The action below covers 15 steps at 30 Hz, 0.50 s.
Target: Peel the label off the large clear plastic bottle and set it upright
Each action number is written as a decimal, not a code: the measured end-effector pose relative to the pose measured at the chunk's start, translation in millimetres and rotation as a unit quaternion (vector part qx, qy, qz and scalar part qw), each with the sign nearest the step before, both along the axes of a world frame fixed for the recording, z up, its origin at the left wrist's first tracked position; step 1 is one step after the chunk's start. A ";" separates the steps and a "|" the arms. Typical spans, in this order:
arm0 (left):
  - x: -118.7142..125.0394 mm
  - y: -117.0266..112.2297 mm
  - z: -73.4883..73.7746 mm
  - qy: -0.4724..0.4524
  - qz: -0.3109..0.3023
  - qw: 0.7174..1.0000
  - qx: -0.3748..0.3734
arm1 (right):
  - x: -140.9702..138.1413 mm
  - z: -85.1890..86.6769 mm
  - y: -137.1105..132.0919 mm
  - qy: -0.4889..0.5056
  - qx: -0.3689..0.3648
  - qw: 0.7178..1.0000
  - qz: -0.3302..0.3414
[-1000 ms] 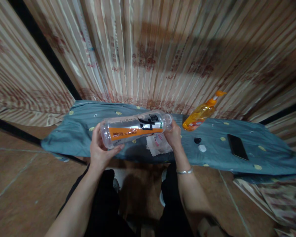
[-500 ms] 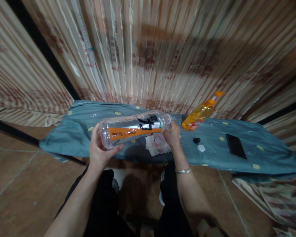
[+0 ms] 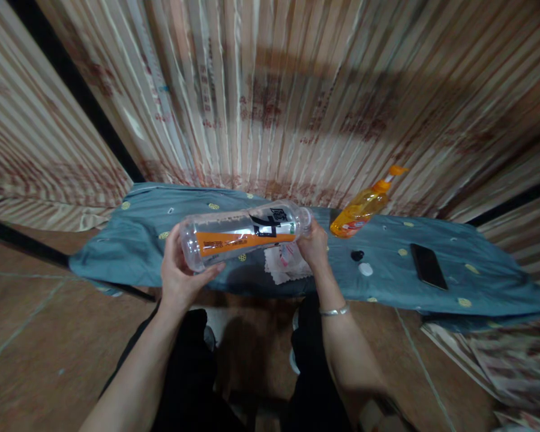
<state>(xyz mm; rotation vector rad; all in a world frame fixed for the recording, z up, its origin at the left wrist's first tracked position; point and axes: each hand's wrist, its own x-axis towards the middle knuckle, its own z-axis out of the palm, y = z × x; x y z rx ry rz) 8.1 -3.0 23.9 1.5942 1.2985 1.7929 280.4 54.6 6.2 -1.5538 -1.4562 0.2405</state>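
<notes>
A clear plastic bottle [image 3: 240, 236] with an orange and black label lies sideways in the air above the front edge of a low table. My left hand [image 3: 177, 273] cups its base, fingers wrapped under it. My right hand [image 3: 312, 246] is closed around its neck end at the right. Under the bottle a white lace cloth [image 3: 285, 268] lies on the blue-grey table cover [image 3: 139, 240].
An orange pump bottle [image 3: 362, 207] stands behind my right hand. A small black cap [image 3: 357, 255], a white cap [image 3: 366, 269] and a black phone [image 3: 426, 266] lie on the cover to the right. Striped curtains hang behind. My dark-trousered legs are below, on a brown tiled floor.
Both hands keep the bottle in the same grip. The whole view has drifted slightly left; nothing else has moved.
</notes>
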 end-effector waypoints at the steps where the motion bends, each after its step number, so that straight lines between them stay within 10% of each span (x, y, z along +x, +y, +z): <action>1: 0.1 0.0 -0.2 -0.001 -0.001 1.000 0.001 | 0.1 -0.1 0.2 0.000 -0.001 1.000 0.000; 15: 1.0 -1.3 3.0 -0.004 -0.001 1.000 -0.016 | 1.4 1.8 -0.8 0.017 -0.019 1.000 0.012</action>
